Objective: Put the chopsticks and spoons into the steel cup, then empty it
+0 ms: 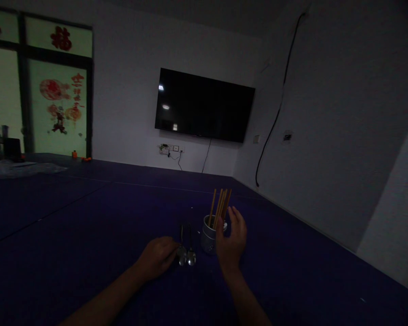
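My left hand [159, 256] rests low over the table with its fingers curled together. Its fingertips meet the left spoon [182, 256], which lies with its bowl toward me and its dark handle pointing away. A second spoon [191, 257] lies parallel, just to the right. Right of the spoons stands a grey metal-looking cup [208, 240], upright, with several wooden chopsticks [221, 206] leaning in it. My right hand [232, 237] is raised at the cup's right side, thumb and fingers apart, partly hiding the cup. Nothing shows between its thumb and fingers.
A dark blue-purple tabletop [98, 213] spreads out to the walls. Clear plastic wrap [27, 168] and small orange items [74, 154] lie at the far left. A black cable [274, 122] hangs down the right wall, and a television [204, 106] is mounted ahead.
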`<state>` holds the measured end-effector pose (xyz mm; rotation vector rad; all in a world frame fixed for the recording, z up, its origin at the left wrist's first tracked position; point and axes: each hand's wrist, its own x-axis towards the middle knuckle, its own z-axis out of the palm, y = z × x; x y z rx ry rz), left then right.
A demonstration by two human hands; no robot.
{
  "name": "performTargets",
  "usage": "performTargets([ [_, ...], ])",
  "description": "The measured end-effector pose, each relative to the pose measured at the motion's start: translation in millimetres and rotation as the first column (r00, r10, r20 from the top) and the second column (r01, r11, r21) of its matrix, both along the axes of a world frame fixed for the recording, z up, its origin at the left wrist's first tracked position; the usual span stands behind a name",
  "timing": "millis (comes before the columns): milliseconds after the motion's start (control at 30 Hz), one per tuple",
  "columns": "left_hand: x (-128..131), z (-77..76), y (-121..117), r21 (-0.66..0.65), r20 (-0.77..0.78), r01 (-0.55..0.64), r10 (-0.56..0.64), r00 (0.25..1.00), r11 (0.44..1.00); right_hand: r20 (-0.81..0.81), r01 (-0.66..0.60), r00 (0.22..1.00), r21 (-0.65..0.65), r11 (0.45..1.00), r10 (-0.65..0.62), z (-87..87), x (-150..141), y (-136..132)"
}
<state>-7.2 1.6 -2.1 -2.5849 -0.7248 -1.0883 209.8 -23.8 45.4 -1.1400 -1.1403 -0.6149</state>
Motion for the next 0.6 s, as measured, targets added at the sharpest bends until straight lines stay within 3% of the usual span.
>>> performTargets([
  [67,0,-1.0,1,-0.017,-0.017,-0.005,0.004,1.000,1.000,0.200,-0.099,0.975,-0.016,0.995,0.100,-1.0,-12,-5],
  [133,1,-2.5,1,-0.033,-0.027,-0.015,0.014,1.000,0.999,0.367,-0.194,0.896,-0.183,0.964,0.250,-5.7,-24,-7],
  [167,1,-3.3,2,-0.039,-0.027,-0.025,0.024,0.999,0.999,0.405,-0.198,0.853,-0.330,0.923,0.328,-8.6,-30,-8],
  [233,1,-4.3,2,-0.050,-0.020,-0.042,0.041,0.999,0.998,0.403,-0.105,0.810,-0.614,0.782,0.425,-13.7,-40,-9],
  [300,0,-4.4,2,-0.057,-0.005,-0.042,0.042,0.999,0.997,0.384,0.027,0.805,-0.785,0.619,0.452,-16.9,-46,-9],
  [333,0,-4.0,2,-0.058,0.005,-0.043,0.044,0.999,0.997,0.378,0.078,0.812,-0.826,0.559,0.445,-17.6,-48,-10],
  [400,0,-3.1,2,-0.065,0.013,-0.057,0.058,0.998,0.996,0.372,0.135,0.827,-0.860,0.493,0.421,-17.6,-49,-10],
  [600,1,-2.1,1,-0.102,-0.010,-0.118,0.118,0.993,0.988,0.369,0.198,0.849,-0.886,0.419,0.378,-15.5,-50,-10],
])
